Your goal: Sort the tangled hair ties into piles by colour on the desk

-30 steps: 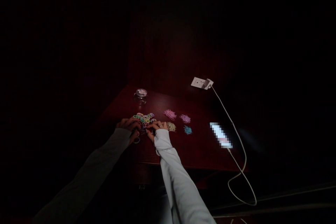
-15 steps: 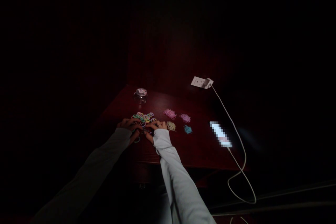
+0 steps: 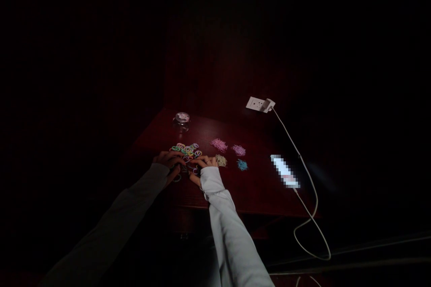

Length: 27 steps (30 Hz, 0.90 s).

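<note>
Low over the dark red table, my left hand (image 3: 168,161) lies at the left edge of a loose pile of pastel hair ties (image 3: 188,150), its fingers stretched out and the thumb apart. Facing it from the right is my right hand (image 3: 204,164), with index finger and thumb spread around a purple hair tie (image 3: 195,170). Fingertips of both hands come close together among the ties; the dimness hides which ones they touch. Just beyond my right knuckles sits a heap of pale yellow small elastic bands (image 3: 221,160).
Further right lie pink bands (image 3: 219,145), purple bands (image 3: 239,150) and blue bands (image 3: 242,165). A clear lidded jar (image 3: 182,122) stands at the back. A lit phone (image 3: 284,171) trails a white cable (image 3: 315,188) to a charger (image 3: 268,105) in the wall socket (image 3: 255,103).
My right thumb and index finger have moved slightly apart from the left fingertips, showing more of the purple tie. The whole view has shifted a little.
</note>
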Each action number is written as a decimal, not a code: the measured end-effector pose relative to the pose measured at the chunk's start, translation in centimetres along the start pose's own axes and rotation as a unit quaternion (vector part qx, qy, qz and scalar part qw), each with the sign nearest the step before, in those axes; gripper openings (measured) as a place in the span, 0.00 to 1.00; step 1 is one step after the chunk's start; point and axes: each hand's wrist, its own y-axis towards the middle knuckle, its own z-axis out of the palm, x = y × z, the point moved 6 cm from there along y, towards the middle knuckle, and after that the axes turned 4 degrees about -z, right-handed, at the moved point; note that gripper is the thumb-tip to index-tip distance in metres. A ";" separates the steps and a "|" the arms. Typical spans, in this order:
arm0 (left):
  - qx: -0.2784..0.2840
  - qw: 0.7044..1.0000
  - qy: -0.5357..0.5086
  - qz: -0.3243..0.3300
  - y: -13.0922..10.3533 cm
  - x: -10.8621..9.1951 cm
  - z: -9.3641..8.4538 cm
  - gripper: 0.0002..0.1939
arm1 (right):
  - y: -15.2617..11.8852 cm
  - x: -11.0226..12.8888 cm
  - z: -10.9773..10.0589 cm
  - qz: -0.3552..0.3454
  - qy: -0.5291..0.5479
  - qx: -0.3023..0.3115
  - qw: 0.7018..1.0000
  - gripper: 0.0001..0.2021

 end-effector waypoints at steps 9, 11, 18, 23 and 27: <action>0.006 1.000 0.010 -0.029 0.1 0.1 -0.1 0.07 | -0.6 -0.2 -0.9 0.034 -0.016 -0.042 0.998 0.14; 0.016 0.999 0.010 -0.031 0.1 0.2 0.0 0.08 | -0.7 -0.2 -0.8 0.032 -0.014 -0.041 0.999 0.11; 0.033 0.998 0.022 -0.038 0.0 0.7 0.5 0.10 | -0.6 -0.7 -0.1 0.013 0.000 -0.023 1.000 0.07; 0.034 0.999 0.016 -0.032 0.0 0.7 0.5 0.07 | -0.5 -0.8 0.2 0.011 -0.005 -0.025 1.000 0.05; 0.034 0.999 0.013 -0.026 0.1 0.6 0.4 0.06 | -0.2 -0.6 0.3 0.013 -0.031 -0.040 0.999 0.04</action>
